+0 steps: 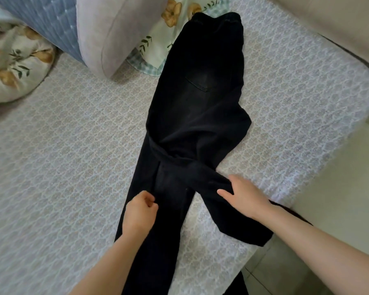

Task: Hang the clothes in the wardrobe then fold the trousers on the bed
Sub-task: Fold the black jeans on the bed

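Black trousers [198,107] lie lengthwise on the bed [73,145], waistband at the far end near the pillows, back pocket facing up. The two legs run toward me and split apart near the bed's front edge. My left hand [140,211] rests on the left leg with its fingers curled and pinching the cloth. My right hand [243,194] grips the right leg, thumb on top and fingers wrapped under a twisted fold of the fabric. The lower end of the left leg runs out of view at the bottom.
A grey pillow [115,33], a blue quilted cushion [49,20] and flowered bedding [13,64] pile up at the bed's far left. The bed's right edge [306,167] drops to a tiled floor [296,273]. A beige wall [338,24] stands at the far right.
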